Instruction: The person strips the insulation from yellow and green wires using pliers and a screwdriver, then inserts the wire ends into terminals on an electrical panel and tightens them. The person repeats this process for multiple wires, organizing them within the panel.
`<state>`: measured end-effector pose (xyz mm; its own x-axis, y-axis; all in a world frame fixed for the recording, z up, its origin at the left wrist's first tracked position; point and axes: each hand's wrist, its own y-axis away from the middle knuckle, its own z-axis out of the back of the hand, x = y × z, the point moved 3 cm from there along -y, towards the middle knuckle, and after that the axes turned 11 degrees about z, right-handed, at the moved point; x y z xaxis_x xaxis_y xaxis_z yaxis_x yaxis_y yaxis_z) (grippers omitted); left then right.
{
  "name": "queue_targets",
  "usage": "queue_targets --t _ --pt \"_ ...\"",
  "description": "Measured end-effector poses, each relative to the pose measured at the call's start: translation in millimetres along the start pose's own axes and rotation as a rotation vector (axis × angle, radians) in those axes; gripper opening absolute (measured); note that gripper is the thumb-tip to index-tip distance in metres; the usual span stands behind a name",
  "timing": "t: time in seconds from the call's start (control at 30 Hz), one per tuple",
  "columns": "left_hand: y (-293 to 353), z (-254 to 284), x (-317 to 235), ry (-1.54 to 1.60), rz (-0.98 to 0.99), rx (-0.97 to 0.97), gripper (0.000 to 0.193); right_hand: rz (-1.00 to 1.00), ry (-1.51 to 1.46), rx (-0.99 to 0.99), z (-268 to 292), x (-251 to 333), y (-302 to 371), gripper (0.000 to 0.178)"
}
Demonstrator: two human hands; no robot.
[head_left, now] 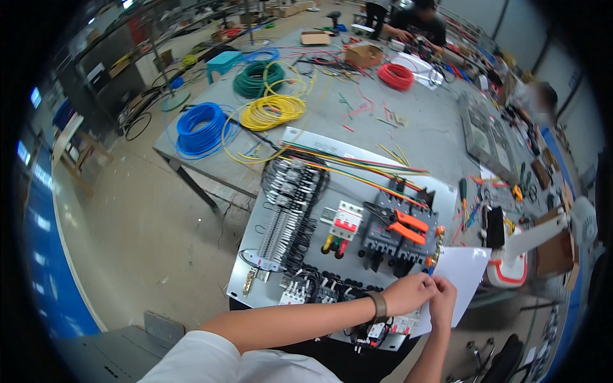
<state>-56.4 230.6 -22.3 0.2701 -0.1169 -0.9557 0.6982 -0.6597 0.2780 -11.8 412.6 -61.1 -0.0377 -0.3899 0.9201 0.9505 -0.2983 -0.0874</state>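
My left hand (407,295), with a band on its wrist, and my right hand (442,302) meet over the right front edge of a light grey mounting plate (348,145). Both have their fingers pinched together; whatever is between them is too small or hidden to make out. A small blue piece (431,270) shows just above the fingertips. Beyond the hands, orange-handled pliers (408,226) lie on black circuit breakers (381,236). To the left are a white breaker with red parts (347,220) and a dense row of wired terminals (290,210). White paper (469,271) lies beside my right hand.
Blue (201,131), yellow (273,112), green (258,79) and red (396,76) wire coils lie on the grey table (357,118). Loose coloured wires (357,167) cross the plate's far end. At right stands a white fan (536,235). Another person (424,29) works at the far end.
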Motion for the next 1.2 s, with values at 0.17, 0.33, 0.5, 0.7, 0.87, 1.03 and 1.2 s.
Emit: queue_targets --t 0.17,0.33,0.5,0.7,0.87,1.03,1.2 --pt "103.1 86.9 -37.9 -0.117 -0.086 -0.014 0.032 -0.04 0.035 -0.08 0.8 34.5 5.7 0.017" --pt "196.2 167.0 -12.8 -0.54 -0.224 -0.591 0.025 0.085 0.043 -0.115 9.0 74.0 -10.4 0.017" --pt "242.3 174.7 20.7 -0.529 -0.181 -0.781 0.025 0.223 0.153 -0.066 -34.5 144.9 -33.2 0.012" --pt "245.2 149.6 51.6 -0.36 -0.102 -0.8 0.032 0.493 0.354 0.085 -88.3 189.6 -40.2 0.013" --pt "239.7 147.4 55.1 -0.344 -0.136 -0.784 0.033 0.344 0.327 0.03 -63.8 159.8 -33.7 0.014" --pt "234.3 145.9 57.8 -0.381 -0.151 -0.757 0.033 0.138 0.233 -0.201 22.0 83.7 -46.9 0.018" --pt "229.1 139.7 67.8 -0.392 -0.156 -0.785 0.034 0.117 0.381 -0.362 89.5 32.3 -53.8 0.022"
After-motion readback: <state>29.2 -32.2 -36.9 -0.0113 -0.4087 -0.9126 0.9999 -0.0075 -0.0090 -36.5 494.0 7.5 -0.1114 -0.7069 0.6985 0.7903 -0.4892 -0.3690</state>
